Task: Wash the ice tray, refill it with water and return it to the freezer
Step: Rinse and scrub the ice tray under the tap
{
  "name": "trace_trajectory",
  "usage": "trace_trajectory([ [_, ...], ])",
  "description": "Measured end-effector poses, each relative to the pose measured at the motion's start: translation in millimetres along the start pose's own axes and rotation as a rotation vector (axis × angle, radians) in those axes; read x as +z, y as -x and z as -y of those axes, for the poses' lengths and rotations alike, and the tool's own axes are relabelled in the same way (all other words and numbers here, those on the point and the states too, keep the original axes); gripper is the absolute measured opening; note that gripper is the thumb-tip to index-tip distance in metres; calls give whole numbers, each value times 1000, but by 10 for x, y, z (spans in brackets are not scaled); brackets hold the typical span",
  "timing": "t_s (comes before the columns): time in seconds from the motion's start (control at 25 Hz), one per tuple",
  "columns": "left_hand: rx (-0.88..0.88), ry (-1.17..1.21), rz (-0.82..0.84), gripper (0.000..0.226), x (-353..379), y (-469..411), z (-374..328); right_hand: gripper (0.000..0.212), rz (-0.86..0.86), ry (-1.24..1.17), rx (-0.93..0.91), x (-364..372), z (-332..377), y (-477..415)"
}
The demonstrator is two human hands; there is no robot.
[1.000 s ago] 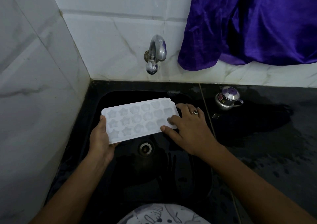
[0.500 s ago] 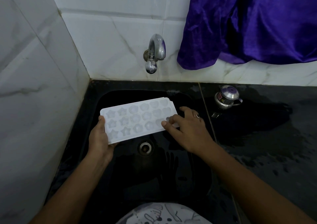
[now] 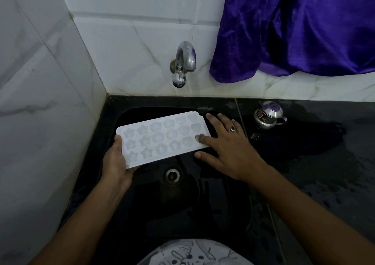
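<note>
- While your left hand (image 3: 116,163) grips the short left end of the ice tray (image 3: 162,139), thumb on its rim and fingers curled under, the tray sits tilted over the black sink (image 3: 182,214), just above the drain (image 3: 172,175).
- Your tray is white, cloudy plastic, a rectangle with one clipped corner; its pockets are star-shaped at the left and rounded at the right.
- Your right hand (image 3: 227,149) lies flat and spread, one fingertip (image 3: 199,138) pressing the tray's right end; a dark-stoned ring (image 3: 232,128) shows on it.
- Your curved chrome tap (image 3: 183,62) juts from veined white tiles (image 3: 132,41) behind the tray.
- Shiny purple cloth (image 3: 294,31) hangs right of the tap.
- Your wet black counter (image 3: 324,173) holds a small steel pot (image 3: 267,116), near your right hand.
</note>
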State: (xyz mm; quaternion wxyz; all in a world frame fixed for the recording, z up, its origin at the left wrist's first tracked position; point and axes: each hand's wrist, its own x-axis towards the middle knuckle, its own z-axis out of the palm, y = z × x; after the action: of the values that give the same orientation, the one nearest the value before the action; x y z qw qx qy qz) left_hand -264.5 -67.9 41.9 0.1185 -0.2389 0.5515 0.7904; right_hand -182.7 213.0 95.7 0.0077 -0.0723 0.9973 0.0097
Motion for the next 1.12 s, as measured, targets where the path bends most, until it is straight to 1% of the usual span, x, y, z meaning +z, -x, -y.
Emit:
trace_trajectory([
  [0.08, -7, -4, -2, 41, -16, -4, 17, 61, 5, 38, -63, -52, -94, -30],
  [0.16, -13, 7, 0, 40, -8, -1, 30, 60, -22, 75, -68, -66, -131, -43],
  [0.4, -28, 1, -10, 42, 105, 55, 94, 63, -69, 41, 36, 39, 36, -34],
  [0.52, -39, -13, -12, 44, 126, 86, 150, 72, -48, -29, 107, 66, 128, -12],
  [0.6, -37, -18, -13, 45, 132, 94, 164, 75, -2, -172, 186, 89, 209, 5],
  [0.64, -37, -18, -13, 45, 136, 95, 165, 73, 30, -284, 237, 100, 238, 8],
  [0.72, -38, -13, -15, 45, 132, 92, 159, 66, 89, -619, 370, 103, 272, 4],
  [0.8, -41, -3, -21, 44, 128, 92, 144, 55, 97, -997, 492, 71, 308, 1],
  [0.84, -42, 3, -23, 44, 125, 94, 140, 51, 88, -1110, 517, 59, 333, -1],
  [0.88, -39, 11, -26, 44, 120, 94, 136, 50, 77, -1163, 526, 56, 362, -3],
  [1.0, -29, 20, -26, 43, 106, 97, 115, 58, 56, -1182, 525, 85, 400, 2],
  [1.04, -26, 18, -25, 43, 93, 96, 112, 56, 64, -1129, 517, 89, 382, 15],
  [1.12, -24, 10, -26, 43, 67, 92, 123, 52, 77, -904, 463, 85, 311, 41],
])
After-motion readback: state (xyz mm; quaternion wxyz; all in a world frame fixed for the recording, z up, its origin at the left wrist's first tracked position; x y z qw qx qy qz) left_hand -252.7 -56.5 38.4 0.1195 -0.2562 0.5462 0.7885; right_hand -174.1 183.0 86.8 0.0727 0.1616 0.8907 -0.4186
